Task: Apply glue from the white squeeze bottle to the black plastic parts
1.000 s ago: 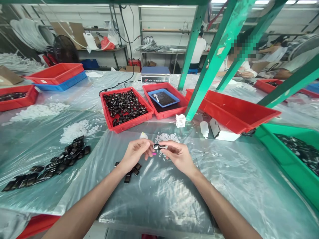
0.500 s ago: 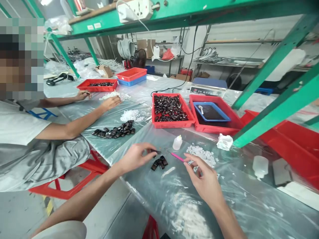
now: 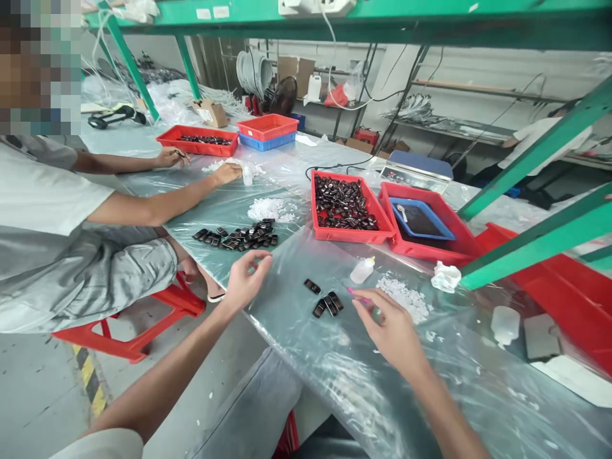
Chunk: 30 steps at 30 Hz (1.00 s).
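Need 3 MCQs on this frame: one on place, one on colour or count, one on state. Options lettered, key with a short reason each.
1. Where does the small squeeze bottle stand?
A. inside the blue tray
B. on the plastic sheet just left of the white pellet pile
C. on the floor

2. How many loose black parts lie between the person's two hands?
A. four
B. one
C. more than ten

3. What is the state of the left hand?
A. flat on the table
B. gripping the bottle
C. raised off the table, fingertips pinched together

Key:
1 B, the bottle stands on the sheet beside the pellets.
2 A, one part lies apart and three sit clustered.
3 C, the hand hovers near the table edge; whether it pinches anything is too small to tell. The right hand touches a pink tool.
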Each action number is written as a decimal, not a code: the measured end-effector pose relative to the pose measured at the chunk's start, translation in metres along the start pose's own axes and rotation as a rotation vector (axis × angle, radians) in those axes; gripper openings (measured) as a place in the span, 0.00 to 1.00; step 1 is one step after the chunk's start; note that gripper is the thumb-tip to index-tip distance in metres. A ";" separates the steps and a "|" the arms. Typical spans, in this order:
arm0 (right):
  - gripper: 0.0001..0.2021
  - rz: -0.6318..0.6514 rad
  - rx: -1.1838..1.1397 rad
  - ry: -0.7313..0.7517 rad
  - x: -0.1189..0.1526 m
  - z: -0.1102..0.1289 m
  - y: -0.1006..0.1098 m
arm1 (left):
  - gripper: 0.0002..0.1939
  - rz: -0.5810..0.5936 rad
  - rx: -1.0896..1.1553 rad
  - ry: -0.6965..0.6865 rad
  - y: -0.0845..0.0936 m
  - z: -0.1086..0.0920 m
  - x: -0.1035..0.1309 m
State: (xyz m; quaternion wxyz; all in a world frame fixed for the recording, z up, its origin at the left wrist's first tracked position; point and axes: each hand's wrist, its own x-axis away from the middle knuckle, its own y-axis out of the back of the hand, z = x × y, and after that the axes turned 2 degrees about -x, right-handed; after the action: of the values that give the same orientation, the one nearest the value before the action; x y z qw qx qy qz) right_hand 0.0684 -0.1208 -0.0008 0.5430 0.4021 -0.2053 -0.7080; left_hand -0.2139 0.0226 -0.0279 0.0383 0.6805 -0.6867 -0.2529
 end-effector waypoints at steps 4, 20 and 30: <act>0.11 0.223 0.291 -0.051 -0.012 0.025 -0.013 | 0.17 0.088 0.069 0.023 -0.017 -0.007 0.017; 0.13 0.359 0.435 -0.010 -0.011 0.011 -0.012 | 0.13 0.242 0.086 -0.059 -0.010 -0.003 0.018; 0.25 0.218 0.028 -0.050 0.001 0.040 -0.017 | 0.15 0.412 0.121 -0.165 -0.016 -0.020 0.035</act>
State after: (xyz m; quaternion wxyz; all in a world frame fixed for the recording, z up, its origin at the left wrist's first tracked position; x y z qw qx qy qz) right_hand 0.0265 -0.1219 0.0103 0.6058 0.3674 -0.2713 -0.6515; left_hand -0.1938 -0.0162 -0.0267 -0.0081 0.5040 -0.8258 -0.2530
